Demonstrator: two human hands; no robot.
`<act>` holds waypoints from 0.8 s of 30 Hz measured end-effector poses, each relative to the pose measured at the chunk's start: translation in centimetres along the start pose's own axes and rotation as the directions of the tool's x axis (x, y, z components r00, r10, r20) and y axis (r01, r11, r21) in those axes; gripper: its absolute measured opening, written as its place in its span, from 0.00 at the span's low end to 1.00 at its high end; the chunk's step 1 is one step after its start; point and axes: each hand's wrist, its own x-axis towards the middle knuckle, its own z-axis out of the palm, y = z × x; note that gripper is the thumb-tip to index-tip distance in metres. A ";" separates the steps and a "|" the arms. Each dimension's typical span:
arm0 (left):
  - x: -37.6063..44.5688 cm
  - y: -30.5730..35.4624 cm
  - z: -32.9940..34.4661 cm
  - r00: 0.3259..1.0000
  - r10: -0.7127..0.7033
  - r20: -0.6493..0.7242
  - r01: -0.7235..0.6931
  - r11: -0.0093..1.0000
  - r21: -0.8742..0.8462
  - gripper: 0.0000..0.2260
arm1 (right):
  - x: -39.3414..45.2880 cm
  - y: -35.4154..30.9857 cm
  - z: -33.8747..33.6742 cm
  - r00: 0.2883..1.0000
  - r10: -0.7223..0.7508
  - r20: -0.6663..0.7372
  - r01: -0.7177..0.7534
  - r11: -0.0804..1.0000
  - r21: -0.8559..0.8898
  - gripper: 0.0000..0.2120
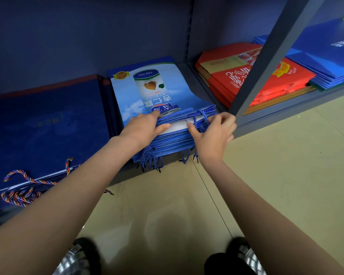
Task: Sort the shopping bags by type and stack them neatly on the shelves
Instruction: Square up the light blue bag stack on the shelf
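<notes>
left hand [142, 126] flat, fingers straight, pressing light-blue printed paper bag stack [157, 96] | right hand [213, 133] pinches blue rope handles [202, 120] (tucking, likely) | squares edges on grey metal shelf [189, 76]

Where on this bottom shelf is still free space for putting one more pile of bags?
One bare strip of shelf lies behind and right of the light blue stack, up to the divider. Left of that stack, the dark blue bags sit close against it. Both the left hand and right hand crowd its front edge. Beyond the divider, red bags and blue bags fill the shelf.
</notes>
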 end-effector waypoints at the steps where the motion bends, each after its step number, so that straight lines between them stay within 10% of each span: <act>1: 0.0 0.0 -0.1 1.000 -0.002 0.006 0.002 1.000 -0.001 0.23 | 0.0 0.0 -0.1 1.000 0.004 0.024 -0.004 1.000 0.009 0.18; 9: -0.4 -0.5 -0.8 0.999 -0.002 0.038 0.003 1.000 -0.024 0.23 | 2.3 2.1 -2.9 0.965 -0.261 0.014 0.259 0.961 0.099 0.13; 13: -0.3 -0.1 -0.6 0.999 -0.014 0.052 0.014 1.000 0.012 0.24 | 1.3 4.4 -2.2 0.890 -0.453 0.061 0.451 0.849 -0.274 0.16; 17: -0.7 -0.2 -0.3 0.996 -0.059 0.067 0.057 0.998 0.024 0.31 | -0.6 5.3 -2.1 0.882 -0.216 0.419 0.398 0.818 -0.416 0.20; 21: -1.8 -1.6 -1.4 0.997 -0.031 0.066 0.040 0.991 -0.131 0.33 | 0.3 4.5 -3.8 0.911 -0.356 0.208 0.394 0.901 -0.182 0.18; 24: -2.5 -3.1 -2.2 0.993 -0.052 -0.108 0.011 0.935 -0.354 0.14 | 0.8 2.2 -3.9 0.879 -0.470 0.080 0.470 0.882 0.029 0.12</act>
